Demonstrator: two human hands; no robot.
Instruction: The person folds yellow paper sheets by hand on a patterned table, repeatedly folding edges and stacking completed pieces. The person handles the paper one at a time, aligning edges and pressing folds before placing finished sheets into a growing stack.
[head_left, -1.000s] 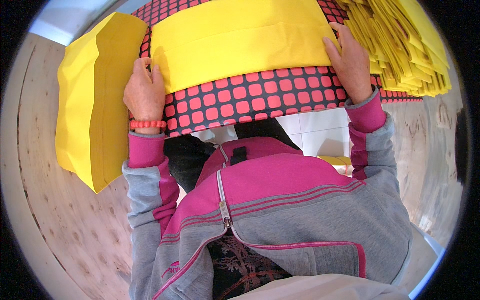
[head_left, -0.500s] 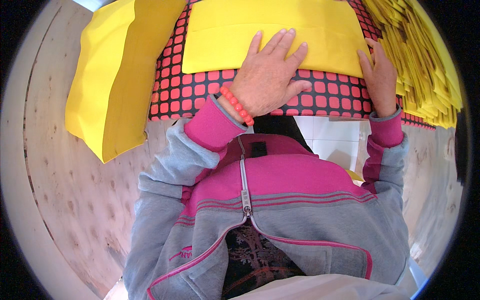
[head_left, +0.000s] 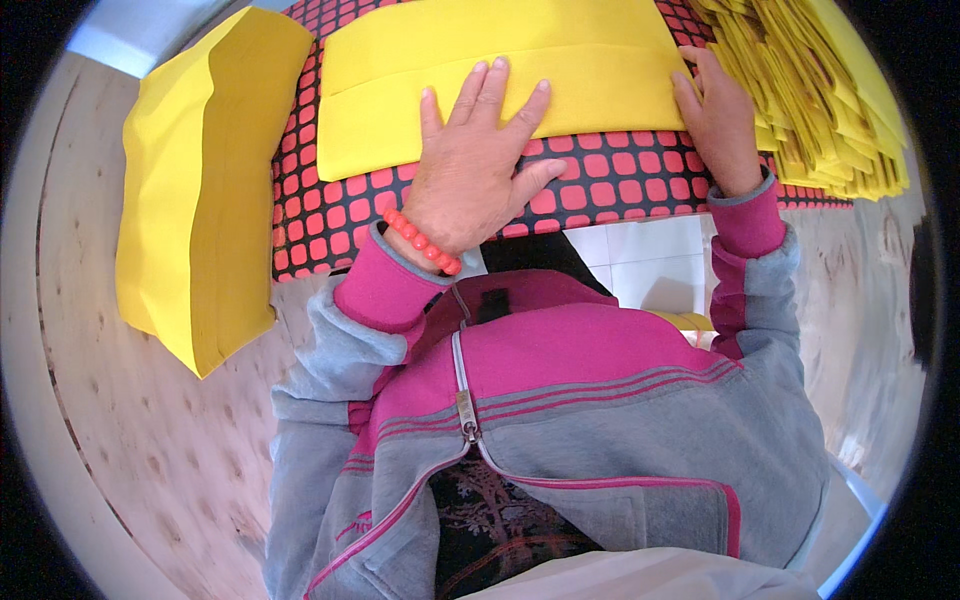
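A folded piece of yellow cloth [head_left: 590,95] lies on a table cover [head_left: 590,185] patterned with red squares on black. My left hand [head_left: 470,165], with a red bead bracelet at its wrist, rests flat on the cloth's near part, fingers spread. Its thumb reaches over the near edge onto the cover. At the cloth's right end is my right hand [head_left: 722,115], thumb and forefinger apart and touching that edge. The other fingers of this hand are mostly hidden.
On the left, another yellow cloth piece [head_left: 165,210] hangs over the table's side. A thick stack of folded yellow pieces [head_left: 830,110] lies to the right of my right hand. The table's front edge runs close to my body, above pale flooring.
The whole view has shifted and tilted slightly, so table and cloth appear further left. My left hand sits a little further left on the cloth. My right hand stays at its right end.
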